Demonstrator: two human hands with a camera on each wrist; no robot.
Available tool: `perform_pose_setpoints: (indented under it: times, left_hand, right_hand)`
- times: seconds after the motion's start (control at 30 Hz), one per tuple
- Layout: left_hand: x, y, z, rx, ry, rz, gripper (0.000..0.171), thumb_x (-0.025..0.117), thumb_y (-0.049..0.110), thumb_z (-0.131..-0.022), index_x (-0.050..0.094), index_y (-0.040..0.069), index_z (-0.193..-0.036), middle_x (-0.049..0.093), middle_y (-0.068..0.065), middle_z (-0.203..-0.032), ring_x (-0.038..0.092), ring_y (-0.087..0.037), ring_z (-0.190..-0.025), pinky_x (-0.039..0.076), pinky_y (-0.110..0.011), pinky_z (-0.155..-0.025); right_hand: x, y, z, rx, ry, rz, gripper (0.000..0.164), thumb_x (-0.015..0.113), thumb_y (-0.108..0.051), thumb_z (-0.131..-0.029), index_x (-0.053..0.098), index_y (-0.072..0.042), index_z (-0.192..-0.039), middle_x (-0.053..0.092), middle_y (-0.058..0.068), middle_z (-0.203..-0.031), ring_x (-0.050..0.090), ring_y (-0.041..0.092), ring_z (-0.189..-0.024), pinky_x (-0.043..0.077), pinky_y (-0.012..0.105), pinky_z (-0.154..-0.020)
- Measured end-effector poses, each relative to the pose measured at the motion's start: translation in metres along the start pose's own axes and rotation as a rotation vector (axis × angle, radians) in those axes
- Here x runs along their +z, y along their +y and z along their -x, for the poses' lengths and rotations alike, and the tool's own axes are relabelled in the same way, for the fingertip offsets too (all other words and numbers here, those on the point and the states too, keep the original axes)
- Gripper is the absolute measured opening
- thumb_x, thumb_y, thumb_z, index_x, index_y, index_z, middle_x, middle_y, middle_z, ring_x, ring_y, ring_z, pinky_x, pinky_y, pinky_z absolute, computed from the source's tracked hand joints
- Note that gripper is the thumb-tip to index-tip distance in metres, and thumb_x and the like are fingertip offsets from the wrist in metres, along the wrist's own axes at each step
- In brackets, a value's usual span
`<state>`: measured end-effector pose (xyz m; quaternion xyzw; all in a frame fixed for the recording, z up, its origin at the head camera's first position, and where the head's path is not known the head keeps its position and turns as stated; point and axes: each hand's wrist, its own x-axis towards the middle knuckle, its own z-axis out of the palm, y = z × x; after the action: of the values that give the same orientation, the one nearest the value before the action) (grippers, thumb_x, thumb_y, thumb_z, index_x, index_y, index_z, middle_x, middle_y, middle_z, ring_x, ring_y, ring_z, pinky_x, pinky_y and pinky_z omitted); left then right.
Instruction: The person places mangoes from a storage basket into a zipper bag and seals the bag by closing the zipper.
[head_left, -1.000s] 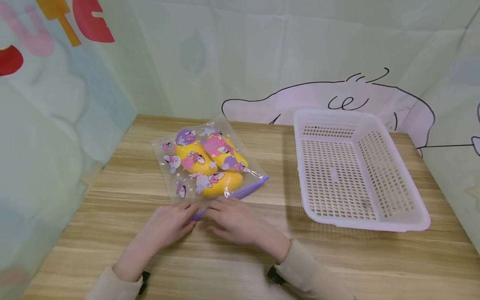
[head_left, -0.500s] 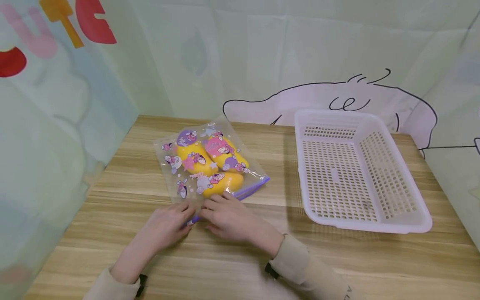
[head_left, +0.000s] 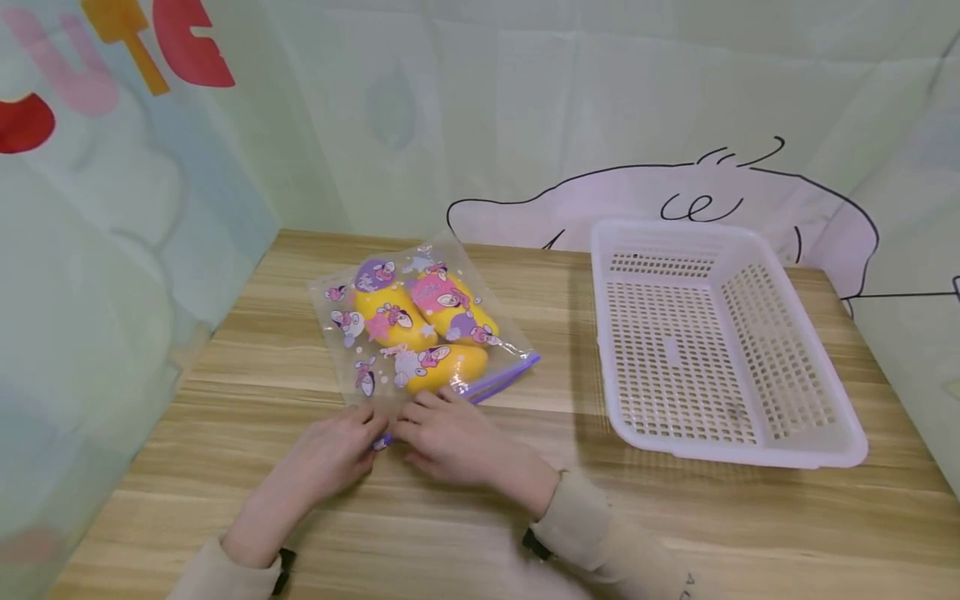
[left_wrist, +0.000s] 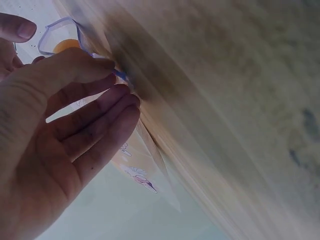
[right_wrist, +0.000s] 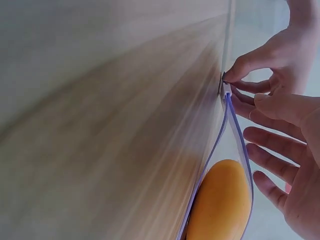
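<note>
A clear printed zip bag lies on the table with three yellow mangoes inside, one mango showing through the gaping mouth in the right wrist view. Purple zip strips run along its near edge. At the near corner my left hand pinches the pale zip slider between thumb and index finger. Close beside it, my right hand rests on the bag's mouth. Its fingers are spread and lightly bent against the upper strip, the thumb apart from them.
A white perforated plastic basket stands at the right of the wooden table. Behind the table hangs a printed cloth backdrop, which also runs along the left side.
Both hands have shifted slightly left along the bag's near edge, the right hand closer to the left. The bag and basket keep their places.
</note>
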<state>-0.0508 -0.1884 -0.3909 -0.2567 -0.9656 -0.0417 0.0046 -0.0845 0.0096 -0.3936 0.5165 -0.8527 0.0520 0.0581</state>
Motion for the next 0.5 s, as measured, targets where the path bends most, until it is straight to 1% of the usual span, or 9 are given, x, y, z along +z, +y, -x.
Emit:
perform_pose_setpoints:
  times: [0.13, 0.27, 0.4, 0.5]
  left_hand:
    - [0.0, 0.0, -0.001, -0.004, 0.019, -0.007, 0.018, 0.075, 0.006, -0.071, 0.062, 0.009, -0.084, 0.056, -0.001, -0.079, 0.054, -0.014, -0.068, 0.048, -0.029, -0.058]
    - [0.001, 0.0, -0.001, -0.01, 0.04, -0.021, 0.017, 0.074, 0.006, -0.072, 0.063, 0.007, -0.085, 0.059, -0.004, -0.079, 0.057, -0.016, -0.066, 0.048, -0.031, -0.056]
    - [0.001, 0.001, 0.0, -0.046, 0.064, -0.039, 0.02, 0.073, 0.005, -0.07, 0.063, 0.006, -0.087, 0.062, -0.006, -0.08, 0.06, -0.02, -0.065, 0.047, -0.034, -0.051]
    - [0.0, 0.003, 0.0, -0.079, 0.065, -0.038, 0.024, 0.073, 0.005, -0.068, 0.063, 0.006, -0.089, 0.063, -0.007, -0.081, 0.062, -0.022, -0.065, 0.046, -0.035, -0.05]
  right_hand:
    - [0.002, -0.002, -0.003, -0.001, 0.018, 0.021, 0.036, 0.062, -0.038, -0.089, 0.062, -0.023, -0.122, 0.065, -0.01, -0.117, 0.053, 0.012, -0.109, 0.039, 0.028, -0.093]
    - [0.002, -0.004, -0.007, 0.004, 0.03, 0.031, 0.033, 0.061, -0.038, -0.09, 0.063, -0.024, -0.12, 0.065, -0.011, -0.115, 0.054, 0.012, -0.107, 0.039, 0.028, -0.092]
    - [0.003, -0.005, -0.012, 0.017, 0.029, 0.033, 0.031, 0.061, -0.039, -0.09, 0.063, -0.024, -0.117, 0.066, -0.012, -0.115, 0.054, 0.011, -0.106, 0.04, 0.029, -0.092]
    - [0.004, -0.005, -0.015, 0.024, 0.026, 0.036, 0.031, 0.061, -0.039, -0.09, 0.064, -0.024, -0.117, 0.066, -0.012, -0.116, 0.055, 0.011, -0.107, 0.041, 0.029, -0.091]
